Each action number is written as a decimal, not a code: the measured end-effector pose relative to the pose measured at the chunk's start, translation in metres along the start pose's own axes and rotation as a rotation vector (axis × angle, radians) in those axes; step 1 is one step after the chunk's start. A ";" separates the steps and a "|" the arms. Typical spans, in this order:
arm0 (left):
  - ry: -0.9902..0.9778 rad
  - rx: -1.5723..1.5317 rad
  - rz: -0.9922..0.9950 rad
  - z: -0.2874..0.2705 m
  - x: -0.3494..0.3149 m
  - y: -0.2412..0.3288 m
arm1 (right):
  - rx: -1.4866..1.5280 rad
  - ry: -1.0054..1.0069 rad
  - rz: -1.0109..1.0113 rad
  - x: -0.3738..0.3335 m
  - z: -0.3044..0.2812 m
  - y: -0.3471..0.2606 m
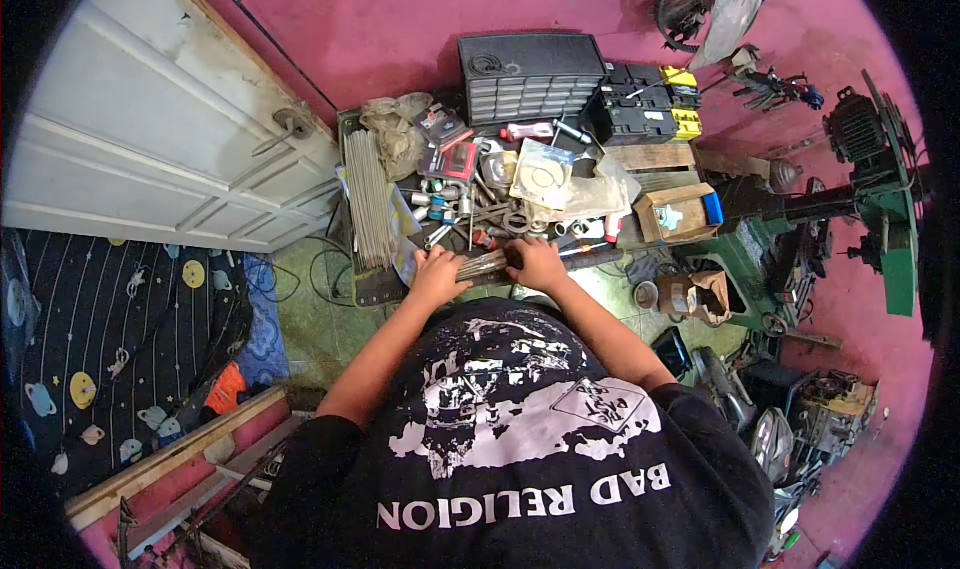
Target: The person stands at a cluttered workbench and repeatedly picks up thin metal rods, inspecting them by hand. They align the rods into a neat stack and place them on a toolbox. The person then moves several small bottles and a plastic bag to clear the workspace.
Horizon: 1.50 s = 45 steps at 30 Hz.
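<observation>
At the near edge of the cluttered workbench (375, 287), a bundle of thin grey rods (482, 265) lies crosswise between my hands. Its left end is in the closed fingers of my left hand (438, 275). My right hand (538, 265) is closed around the other end, where something dark shows beside the thumb. The rods look like welding electrodes. A larger stack of similar long rods (368, 204) lies lengthwise along the bench's left side. Just beyond my hands are sockets (437, 209), spanners (440, 234) and metal rings (515, 222).
A small-drawer cabinet (535, 79) stands at the back, with black and yellow cases (645, 104) to its right. Plastic packets (545, 174) cover the middle. A wooden box (678, 214) sits at the right end, near a green machine (885, 209). A white door (170, 119) is at left.
</observation>
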State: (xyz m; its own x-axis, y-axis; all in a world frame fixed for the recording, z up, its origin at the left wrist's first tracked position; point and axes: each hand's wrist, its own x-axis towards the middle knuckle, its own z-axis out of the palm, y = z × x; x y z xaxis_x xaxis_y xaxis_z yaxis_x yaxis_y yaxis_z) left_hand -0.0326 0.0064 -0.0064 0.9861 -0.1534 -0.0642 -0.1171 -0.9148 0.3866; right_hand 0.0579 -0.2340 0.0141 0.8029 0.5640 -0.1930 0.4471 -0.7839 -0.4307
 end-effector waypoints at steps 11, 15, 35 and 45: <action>0.030 -0.026 -0.366 0.015 0.055 0.003 | 0.101 0.004 -0.026 0.013 0.011 0.008; 0.006 -0.130 -0.404 0.027 0.066 -0.008 | 0.110 0.015 -0.082 0.016 0.006 0.002; 0.009 -0.400 -0.545 0.062 0.074 -0.021 | 0.203 -0.061 -0.118 0.034 -0.001 -0.004; -0.079 -0.445 -0.603 0.053 0.050 -0.018 | 0.487 0.067 -0.031 0.046 0.002 0.005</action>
State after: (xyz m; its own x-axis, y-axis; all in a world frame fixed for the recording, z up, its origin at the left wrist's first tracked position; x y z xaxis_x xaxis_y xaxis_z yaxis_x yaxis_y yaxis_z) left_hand 0.0124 -0.0051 -0.0657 0.8509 0.2840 -0.4419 0.5154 -0.6139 0.5979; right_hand 0.0963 -0.2114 0.0017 0.8229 0.5545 -0.1238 0.2471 -0.5456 -0.8008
